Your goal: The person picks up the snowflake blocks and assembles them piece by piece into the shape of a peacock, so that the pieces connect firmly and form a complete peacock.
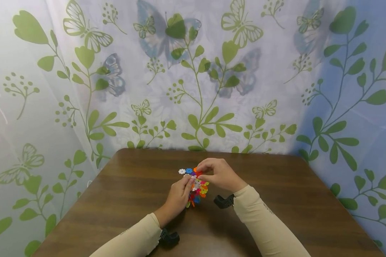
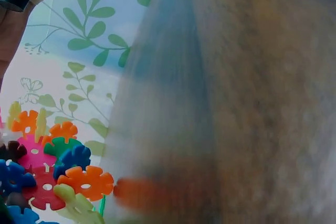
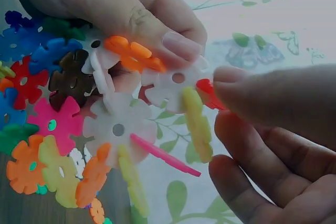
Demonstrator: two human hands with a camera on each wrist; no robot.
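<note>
Between both hands, above the table, is a colourful cluster of interlocking flower-shaped plastic discs (image 1: 197, 191). My left hand (image 1: 177, 196) holds it from the left side; in the right wrist view its thumb presses on a white disc (image 3: 163, 93). My right hand (image 1: 221, 175) pinches a red disc (image 3: 211, 97) between thumb and fingers, its edge meeting the white disc. A yellow disc (image 3: 197, 124) and an orange disc (image 3: 135, 56) also join that white one. A pink disc (image 3: 164, 155) sticks out of a second white disc (image 3: 105, 135) below. Part of the cluster shows in the left wrist view.
A brown wooden table (image 1: 122, 200) lies under the hands. Behind it hangs a curtain (image 1: 167, 89) printed with green leaves and butterflies. Black wrist mounts (image 1: 223, 201) sit below each hand. A blurred surface fills the right side of the left wrist view.
</note>
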